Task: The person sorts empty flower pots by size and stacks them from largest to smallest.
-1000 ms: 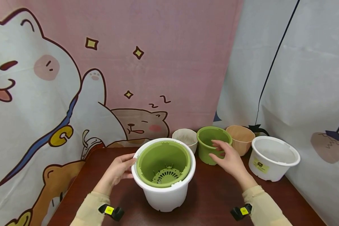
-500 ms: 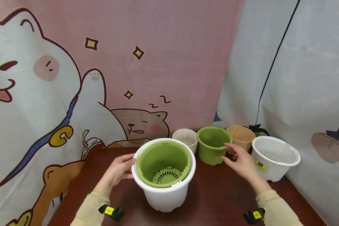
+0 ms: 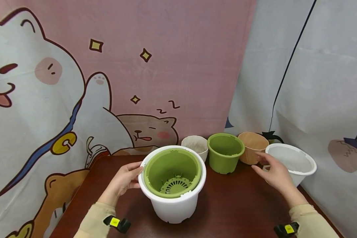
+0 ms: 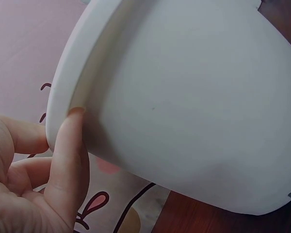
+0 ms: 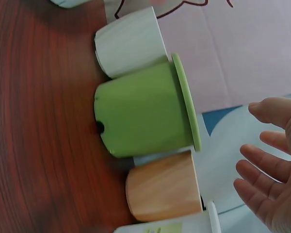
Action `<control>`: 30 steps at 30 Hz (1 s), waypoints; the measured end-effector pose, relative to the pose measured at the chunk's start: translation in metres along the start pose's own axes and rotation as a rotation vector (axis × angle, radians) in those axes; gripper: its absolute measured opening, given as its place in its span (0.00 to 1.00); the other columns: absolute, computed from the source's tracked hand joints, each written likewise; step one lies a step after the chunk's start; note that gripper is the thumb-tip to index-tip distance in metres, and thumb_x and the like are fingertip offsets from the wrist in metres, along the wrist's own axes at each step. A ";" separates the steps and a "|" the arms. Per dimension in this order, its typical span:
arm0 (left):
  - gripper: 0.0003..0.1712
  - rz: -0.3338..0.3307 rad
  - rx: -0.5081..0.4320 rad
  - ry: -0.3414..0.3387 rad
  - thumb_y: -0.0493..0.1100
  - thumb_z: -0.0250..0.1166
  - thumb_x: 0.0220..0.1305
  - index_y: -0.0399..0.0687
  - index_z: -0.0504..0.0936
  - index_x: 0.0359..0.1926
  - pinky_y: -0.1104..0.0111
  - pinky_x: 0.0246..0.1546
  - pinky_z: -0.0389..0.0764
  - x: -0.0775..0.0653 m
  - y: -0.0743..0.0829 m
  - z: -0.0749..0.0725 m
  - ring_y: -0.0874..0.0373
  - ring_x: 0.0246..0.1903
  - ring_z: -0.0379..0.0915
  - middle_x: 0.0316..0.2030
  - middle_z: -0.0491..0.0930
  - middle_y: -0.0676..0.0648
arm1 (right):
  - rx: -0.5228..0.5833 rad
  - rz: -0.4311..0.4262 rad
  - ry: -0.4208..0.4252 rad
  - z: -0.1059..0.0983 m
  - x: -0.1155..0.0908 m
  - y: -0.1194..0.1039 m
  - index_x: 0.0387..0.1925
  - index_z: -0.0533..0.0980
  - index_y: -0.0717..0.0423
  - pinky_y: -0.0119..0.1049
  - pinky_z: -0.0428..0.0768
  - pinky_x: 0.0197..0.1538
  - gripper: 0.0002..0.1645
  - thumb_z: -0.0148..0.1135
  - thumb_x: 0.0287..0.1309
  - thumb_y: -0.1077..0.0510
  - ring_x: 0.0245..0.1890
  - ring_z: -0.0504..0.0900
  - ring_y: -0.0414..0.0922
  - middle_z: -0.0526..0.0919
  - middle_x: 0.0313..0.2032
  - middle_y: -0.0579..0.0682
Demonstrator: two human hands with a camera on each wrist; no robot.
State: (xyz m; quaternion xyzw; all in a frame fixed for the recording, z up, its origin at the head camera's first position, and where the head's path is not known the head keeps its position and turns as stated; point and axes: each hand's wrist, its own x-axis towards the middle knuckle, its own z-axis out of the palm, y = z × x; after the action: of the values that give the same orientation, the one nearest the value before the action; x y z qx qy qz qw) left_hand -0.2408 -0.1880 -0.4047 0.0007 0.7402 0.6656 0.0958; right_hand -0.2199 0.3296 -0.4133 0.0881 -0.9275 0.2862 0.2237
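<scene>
A white plastic flowerpot (image 3: 173,210) with a green flowerpot (image 3: 171,162) nested inside it stands at the front middle of the table in the head view. My left hand (image 3: 125,178) pinches the white pot's rim on its left side; in the left wrist view one finger lies under the rim. At the right, my right hand (image 3: 275,175) is held in the air with relaxed fingers and nothing in it. It hangs in front of another white flowerpot (image 3: 288,158), partly hiding it. I cannot tell from the head view whether it touches that pot; fingers (image 5: 266,165) look free in the right wrist view.
Along the back of the dark red table (image 3: 226,205) stand a small off-white pot (image 3: 194,145), a second green flowerpot (image 3: 223,162) and an orange-tan pot (image 3: 252,147). Printed cloth (image 3: 178,66) hangs behind and to the right.
My right hand has moved to the right, from in front of the back green pot past the orange-tan pot to the right white pot. The left hand and its pot stay still.
</scene>
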 end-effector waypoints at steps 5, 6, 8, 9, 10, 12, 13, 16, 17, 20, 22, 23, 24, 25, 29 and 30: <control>0.25 -0.004 0.000 0.002 0.38 0.58 0.72 0.32 0.71 0.66 0.62 0.28 0.87 0.000 0.000 0.000 0.55 0.29 0.80 0.37 0.81 0.43 | -0.034 0.026 -0.012 -0.013 -0.004 0.006 0.60 0.71 0.66 0.59 0.81 0.43 0.31 0.70 0.58 0.57 0.43 0.81 0.64 0.81 0.45 0.66; 0.25 -0.005 0.000 0.004 0.38 0.58 0.72 0.32 0.71 0.66 0.62 0.28 0.87 0.000 0.000 0.000 0.55 0.29 0.80 0.37 0.81 0.43 | -0.042 0.031 -0.012 -0.015 -0.005 0.009 0.59 0.72 0.66 0.57 0.82 0.43 0.31 0.70 0.58 0.57 0.43 0.81 0.64 0.81 0.45 0.66; 0.25 -0.006 0.000 0.007 0.39 0.58 0.72 0.32 0.71 0.66 0.62 0.28 0.87 0.000 0.000 0.001 0.55 0.29 0.80 0.37 0.81 0.42 | -0.053 0.040 -0.010 -0.019 -0.006 0.014 0.59 0.72 0.66 0.52 0.83 0.41 0.31 0.70 0.58 0.57 0.42 0.81 0.64 0.81 0.45 0.66; 0.25 -0.007 0.001 0.010 0.39 0.58 0.72 0.32 0.71 0.66 0.62 0.28 0.87 0.000 0.000 0.001 0.55 0.29 0.80 0.37 0.81 0.42 | -0.058 0.046 -0.006 -0.021 -0.007 0.018 0.58 0.72 0.66 0.49 0.83 0.40 0.31 0.71 0.57 0.56 0.42 0.81 0.63 0.82 0.44 0.66; 0.25 -0.007 0.002 0.011 0.39 0.58 0.72 0.32 0.71 0.65 0.62 0.27 0.87 0.000 0.000 0.001 0.55 0.29 0.80 0.38 0.81 0.42 | -0.062 0.050 -0.002 -0.023 -0.007 0.021 0.58 0.72 0.66 0.46 0.82 0.39 0.31 0.71 0.57 0.56 0.42 0.81 0.63 0.82 0.44 0.66; 0.25 -0.007 0.004 0.013 0.39 0.58 0.72 0.33 0.72 0.65 0.62 0.27 0.87 0.000 0.001 0.001 0.55 0.29 0.80 0.38 0.81 0.42 | -0.071 0.058 0.004 -0.028 -0.009 0.029 0.58 0.72 0.67 0.44 0.81 0.37 0.31 0.71 0.57 0.56 0.42 0.81 0.64 0.82 0.43 0.66; 0.24 -0.008 0.005 0.015 0.39 0.58 0.72 0.33 0.72 0.65 0.62 0.27 0.87 0.000 0.001 0.001 0.55 0.29 0.80 0.38 0.81 0.42 | -0.074 0.065 0.005 -0.030 -0.009 0.032 0.57 0.72 0.67 0.47 0.81 0.37 0.31 0.71 0.57 0.56 0.42 0.81 0.65 0.82 0.43 0.66; 0.24 -0.009 0.007 0.018 0.39 0.58 0.72 0.33 0.72 0.65 0.62 0.27 0.87 0.000 0.001 0.001 0.55 0.29 0.80 0.38 0.81 0.42 | -0.099 0.097 0.001 -0.038 -0.011 0.042 0.58 0.71 0.69 0.55 0.81 0.38 0.32 0.70 0.58 0.55 0.42 0.80 0.67 0.81 0.44 0.69; 0.24 -0.009 0.007 0.018 0.39 0.58 0.72 0.33 0.72 0.65 0.62 0.27 0.87 0.000 0.001 0.001 0.55 0.29 0.80 0.38 0.81 0.42 | -0.104 0.108 -0.003 -0.041 -0.012 0.046 0.58 0.70 0.70 0.58 0.81 0.39 0.32 0.70 0.58 0.55 0.42 0.80 0.67 0.80 0.44 0.70; 0.24 -0.010 0.008 0.018 0.39 0.58 0.72 0.33 0.72 0.65 0.62 0.27 0.87 0.000 0.001 0.001 0.55 0.29 0.80 0.37 0.81 0.42 | -0.119 0.147 -0.013 -0.049 -0.013 0.054 0.58 0.68 0.72 0.63 0.79 0.41 0.33 0.68 0.61 0.53 0.44 0.78 0.69 0.78 0.46 0.73; 0.24 -0.010 0.008 0.019 0.39 0.58 0.72 0.33 0.72 0.65 0.62 0.27 0.87 0.001 0.001 0.001 0.55 0.29 0.80 0.37 0.81 0.42 | -0.121 0.174 -0.021 -0.053 -0.013 0.061 0.59 0.67 0.73 0.64 0.77 0.42 0.34 0.66 0.62 0.53 0.44 0.76 0.69 0.77 0.47 0.74; 0.24 -0.012 0.008 0.020 0.39 0.58 0.72 0.33 0.72 0.65 0.62 0.27 0.87 0.001 0.001 0.001 0.55 0.29 0.80 0.37 0.81 0.42 | -0.121 0.186 -0.029 -0.055 -0.014 0.064 0.59 0.67 0.74 0.65 0.77 0.42 0.34 0.66 0.62 0.52 0.45 0.76 0.70 0.76 0.47 0.75; 0.24 -0.013 0.009 0.020 0.39 0.58 0.72 0.33 0.72 0.66 0.62 0.27 0.87 0.001 0.001 0.001 0.55 0.29 0.80 0.37 0.81 0.42 | -0.126 0.197 -0.033 -0.057 -0.015 0.067 0.59 0.67 0.74 0.65 0.76 0.42 0.35 0.66 0.63 0.52 0.45 0.75 0.70 0.76 0.48 0.75; 0.24 -0.014 0.008 0.020 0.39 0.58 0.72 0.33 0.72 0.66 0.62 0.27 0.87 0.001 0.001 0.001 0.55 0.29 0.80 0.37 0.81 0.42 | -0.132 0.207 -0.036 -0.058 -0.016 0.070 0.59 0.66 0.75 0.65 0.76 0.43 0.35 0.65 0.63 0.51 0.46 0.75 0.70 0.76 0.48 0.75; 0.24 -0.016 0.009 0.021 0.39 0.58 0.72 0.33 0.72 0.66 0.62 0.27 0.87 0.001 0.001 0.001 0.55 0.29 0.79 0.37 0.81 0.42 | -0.163 0.228 -0.049 -0.065 -0.017 0.079 0.59 0.65 0.76 0.65 0.74 0.44 0.37 0.63 0.65 0.49 0.47 0.74 0.71 0.74 0.49 0.76; 0.25 -0.016 0.010 0.021 0.39 0.59 0.72 0.33 0.72 0.66 0.62 0.27 0.87 0.001 0.001 0.001 0.55 0.29 0.79 0.37 0.81 0.42 | -0.172 0.230 -0.051 -0.066 -0.017 0.081 0.59 0.65 0.76 0.65 0.74 0.44 0.37 0.63 0.65 0.48 0.47 0.74 0.71 0.74 0.49 0.76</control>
State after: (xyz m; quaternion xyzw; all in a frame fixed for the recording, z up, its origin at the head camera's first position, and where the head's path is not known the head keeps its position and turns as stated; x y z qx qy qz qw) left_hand -0.2416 -0.1872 -0.4040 -0.0115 0.7445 0.6609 0.0931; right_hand -0.2040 0.4344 -0.4123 -0.0311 -0.9579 0.2272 0.1727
